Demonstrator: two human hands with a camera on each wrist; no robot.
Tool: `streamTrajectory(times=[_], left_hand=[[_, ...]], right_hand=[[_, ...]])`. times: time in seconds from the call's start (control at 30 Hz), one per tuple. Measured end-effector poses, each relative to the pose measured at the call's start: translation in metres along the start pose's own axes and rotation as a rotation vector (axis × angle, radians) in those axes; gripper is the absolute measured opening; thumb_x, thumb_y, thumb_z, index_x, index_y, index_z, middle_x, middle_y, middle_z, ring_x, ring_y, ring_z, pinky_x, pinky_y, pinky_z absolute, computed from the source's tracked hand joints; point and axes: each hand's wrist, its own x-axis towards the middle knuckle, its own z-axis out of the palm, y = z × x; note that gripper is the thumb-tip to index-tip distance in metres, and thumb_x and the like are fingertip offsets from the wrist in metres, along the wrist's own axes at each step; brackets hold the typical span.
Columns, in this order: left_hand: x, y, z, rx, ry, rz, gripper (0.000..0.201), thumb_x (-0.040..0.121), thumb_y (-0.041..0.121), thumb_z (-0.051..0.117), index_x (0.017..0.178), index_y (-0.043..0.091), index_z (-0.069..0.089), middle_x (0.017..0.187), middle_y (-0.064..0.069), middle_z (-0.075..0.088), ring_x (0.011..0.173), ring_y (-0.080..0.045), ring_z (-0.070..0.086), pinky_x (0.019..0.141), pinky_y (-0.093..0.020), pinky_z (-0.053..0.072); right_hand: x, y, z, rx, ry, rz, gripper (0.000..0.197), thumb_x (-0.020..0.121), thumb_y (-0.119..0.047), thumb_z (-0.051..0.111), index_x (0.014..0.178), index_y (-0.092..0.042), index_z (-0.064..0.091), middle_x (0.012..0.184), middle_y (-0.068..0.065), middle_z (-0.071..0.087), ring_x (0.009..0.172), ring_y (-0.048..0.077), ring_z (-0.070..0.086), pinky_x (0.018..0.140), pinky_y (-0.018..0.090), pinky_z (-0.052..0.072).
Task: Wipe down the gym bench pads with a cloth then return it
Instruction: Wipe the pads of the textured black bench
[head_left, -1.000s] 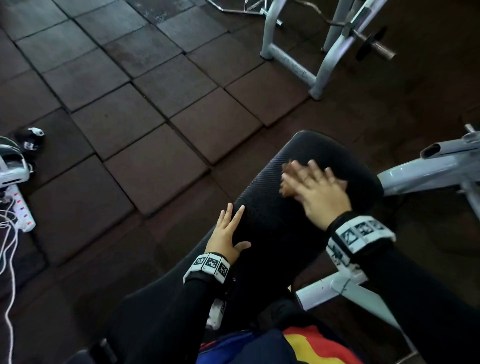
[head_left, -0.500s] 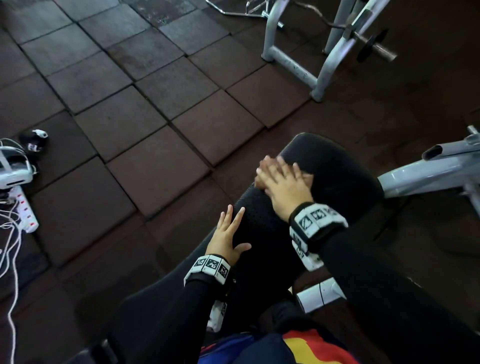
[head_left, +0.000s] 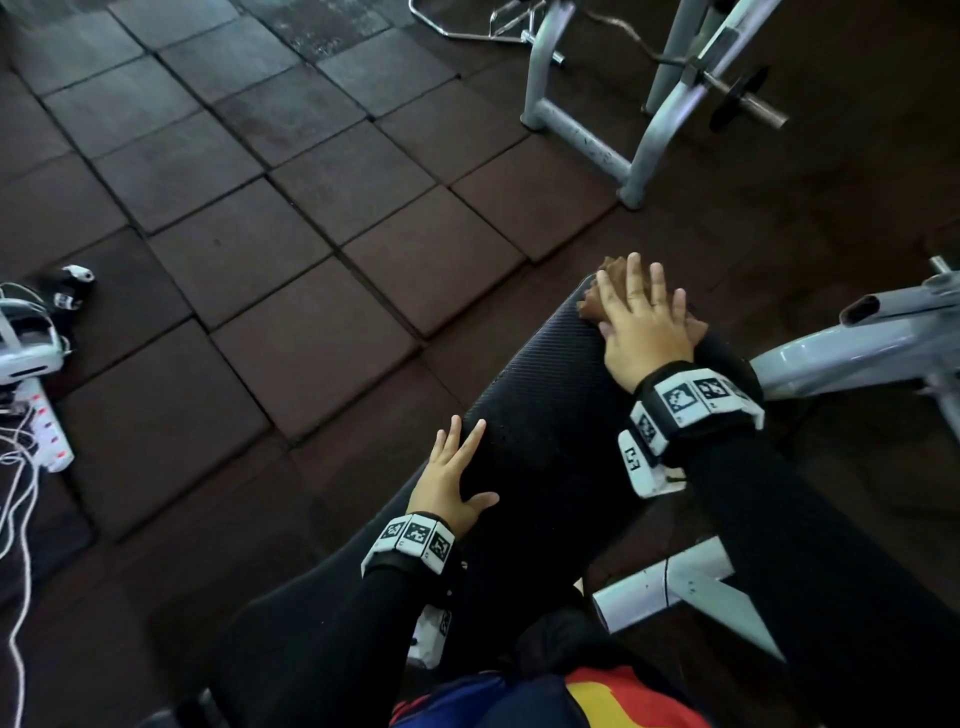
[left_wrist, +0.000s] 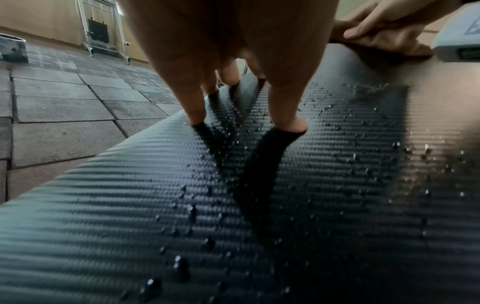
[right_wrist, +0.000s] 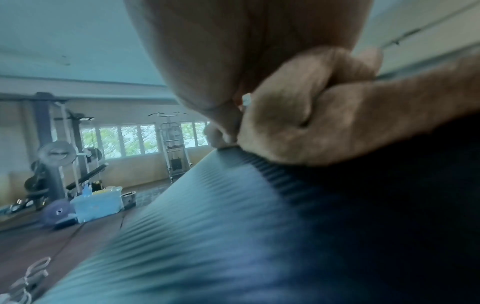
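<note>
Right hand (head_left: 644, 332): laid flat, fingers straight and spread, pressing the brown cloth (head_left: 597, 296) onto the pad; nothing is curled round it. In the right wrist view the cloth (right_wrist: 311, 115) is bunched under the palm at the pad's rim.

Left hand (head_left: 454, 480): fingers straight and splayed, rested on the pad's left edge near its middle, holding nothing; the fingertips (left_wrist: 288, 125) are seen touching the wet surface.

Change: half a second ago the cloth was at the left edge, short of the end; a second ago it was toward the right side. It is now carried to the far end's left corner. A side-to-side stroke working outward is judged; the far end is nearly covered.

Bench pad (head_left: 545, 415): long axis runs from the body away and to the right, rounded end far. Droplets (left_wrist: 363, 144) are left on the middle stretch, so wiping is judged unfinished there. Return of the cloth is not yet begun.

Beyond: tiled floor (head_left: 260, 208), pale frame (head_left: 857, 343).
</note>
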Motion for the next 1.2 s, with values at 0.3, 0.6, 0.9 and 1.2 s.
streamTrajectory(times=[0.3,0.6,0.9,1.2], left_hand=[[0.017,0.054,-0.013,-0.073,0.306,0.001,0.051,0.089,0.017,0.060,0.138,0.009,0.046,0.145,-0.007,0.043,0.134,-0.019,0.039,0.106,-0.013,0.019],[0.040,0.139,0.014,-0.090,0.284,-0.119,0.077,0.095,0.048,0.044,0.149,0.003,0.014,0.158,-0.010,0.011,0.146,-0.019,0.009,0.119,-0.044,0.007],[0.069,0.153,0.014,-0.097,0.374,-0.102,0.068,0.094,0.024,0.055,0.146,-0.003,0.020,0.155,-0.020,0.017,0.145,-0.027,0.014,0.118,-0.031,0.007],[0.134,0.136,-0.037,-0.131,0.267,-0.049,0.033,0.095,0.022,0.049,0.127,0.020,0.055,0.121,-0.005,0.055,0.111,-0.024,0.055,0.103,-0.036,0.038]], right_hand=[[-0.046,-0.057,0.036,0.167,-0.180,-0.157,0.061,0.097,-0.026,0.032,0.151,-0.018,0.005,0.156,0.002,-0.018,0.143,0.025,-0.016,0.114,0.046,-0.009],[-0.079,0.040,0.022,0.108,0.145,0.131,0.066,0.095,-0.035,0.042,0.149,-0.009,0.015,0.158,0.008,-0.003,0.145,0.027,-0.006,0.111,0.056,-0.004],[-0.085,0.068,0.034,0.237,0.072,0.214,0.077,0.094,-0.043,0.042,0.148,-0.017,-0.006,0.155,0.005,-0.017,0.142,0.036,-0.004,0.112,0.058,0.011],[-0.086,0.069,0.038,0.255,0.060,0.226,0.077,0.094,-0.049,0.032,0.137,-0.028,-0.028,0.144,-0.006,-0.036,0.139,0.025,-0.016,0.115,0.051,0.009]])
